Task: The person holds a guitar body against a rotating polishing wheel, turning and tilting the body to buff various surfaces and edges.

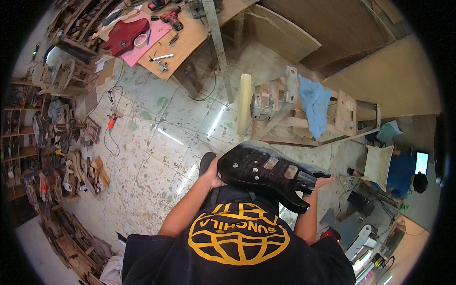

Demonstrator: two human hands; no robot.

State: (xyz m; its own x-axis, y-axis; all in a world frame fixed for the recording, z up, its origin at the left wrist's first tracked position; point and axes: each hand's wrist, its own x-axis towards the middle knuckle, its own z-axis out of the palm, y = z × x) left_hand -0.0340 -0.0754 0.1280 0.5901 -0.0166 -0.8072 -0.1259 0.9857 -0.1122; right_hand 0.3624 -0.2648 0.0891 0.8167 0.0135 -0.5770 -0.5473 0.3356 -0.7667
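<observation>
A black electric guitar body [242, 166] with a glossy finish lies across the front of my waist, held in both hands. It shows two pickup cavities and several small drilled holes. My left hand [215, 175] grips its rounded left end, with the fingers partly hidden beneath. At the other end, my right hand [323, 183] supports the body from below near the neck pocket; most of its fingers are hidden. Just beyond the guitar body stands a cream buffing wheel [244, 104], on edge and apart from it, joined to a metal motor [262, 106].
A blue cloth [314, 102] hangs over the wheel's stand. On the wooden table [187, 50], at the far left, are a red guitar body [127, 35], a tape roll [140, 40] and a cordless drill [172, 20]. Cables trail over the tiled floor [147, 137]. A person [403, 173] sits at right.
</observation>
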